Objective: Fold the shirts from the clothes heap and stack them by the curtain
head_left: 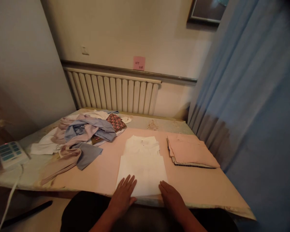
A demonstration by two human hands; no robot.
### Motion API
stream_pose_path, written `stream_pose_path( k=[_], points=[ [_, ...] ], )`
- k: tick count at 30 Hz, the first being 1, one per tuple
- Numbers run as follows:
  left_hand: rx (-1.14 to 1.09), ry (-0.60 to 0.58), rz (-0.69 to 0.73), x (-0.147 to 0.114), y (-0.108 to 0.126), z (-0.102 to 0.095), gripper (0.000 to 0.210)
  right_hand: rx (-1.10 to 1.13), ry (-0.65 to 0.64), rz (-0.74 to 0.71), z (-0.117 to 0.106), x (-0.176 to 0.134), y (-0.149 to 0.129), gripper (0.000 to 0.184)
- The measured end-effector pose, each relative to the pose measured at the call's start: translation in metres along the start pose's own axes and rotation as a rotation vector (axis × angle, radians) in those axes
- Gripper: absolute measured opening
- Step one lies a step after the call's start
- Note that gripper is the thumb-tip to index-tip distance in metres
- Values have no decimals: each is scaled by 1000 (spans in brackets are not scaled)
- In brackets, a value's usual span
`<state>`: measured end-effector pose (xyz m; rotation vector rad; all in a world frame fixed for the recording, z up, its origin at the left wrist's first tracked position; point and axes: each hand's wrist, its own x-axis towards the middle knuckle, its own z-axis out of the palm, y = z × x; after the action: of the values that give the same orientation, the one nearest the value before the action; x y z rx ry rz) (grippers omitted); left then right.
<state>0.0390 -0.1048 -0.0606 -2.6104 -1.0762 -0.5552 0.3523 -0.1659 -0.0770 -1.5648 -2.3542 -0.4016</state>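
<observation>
A white shirt (142,167) lies folded in front of me, its collar pointing toward the wall. My left hand (123,195) rests on its near left corner, fingers stretched and slightly spread. On the near right corner lies my right hand (170,195), flat, with its fingers close together and extended. Neither hand grips the cloth. A stack of folded garments (189,149) with a pink one on top sits to the right of the shirt. Off to the left is a loose heap of clothes (87,129) in grey-blue, mauve, white and a dark floral print.
The table (203,190) has a pink cover and ends just before my lap. A white power strip (11,154) with a cable stands at the left edge. Behind are a radiator (116,91) and a wall; a blue curtain (263,106) hangs on the right.
</observation>
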Motion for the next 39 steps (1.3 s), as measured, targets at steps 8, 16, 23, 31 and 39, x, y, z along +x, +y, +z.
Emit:
stream_pose_path(
  k=[8, 16, 23, 31, 39],
  points=[
    [-24, 52, 26, -18, -20, 3, 50, -14, 37, 51, 1, 6, 0, 56],
    [-43, 127, 20, -26, -38, 4, 49, 77, 110, 114, 0, 11, 14, 58],
    [-78, 234, -45, -34, -43, -20, 47, 117, 199, 144, -17, 9, 10, 51],
    [-225, 400, -66, -54, -9, -86, 42, 389, 416, 78, -91, -30, -14, 34],
    [-386, 463, -256, -33, 4, -121, 21, 541, 420, 325, -127, -38, -28, 24]
  ],
)
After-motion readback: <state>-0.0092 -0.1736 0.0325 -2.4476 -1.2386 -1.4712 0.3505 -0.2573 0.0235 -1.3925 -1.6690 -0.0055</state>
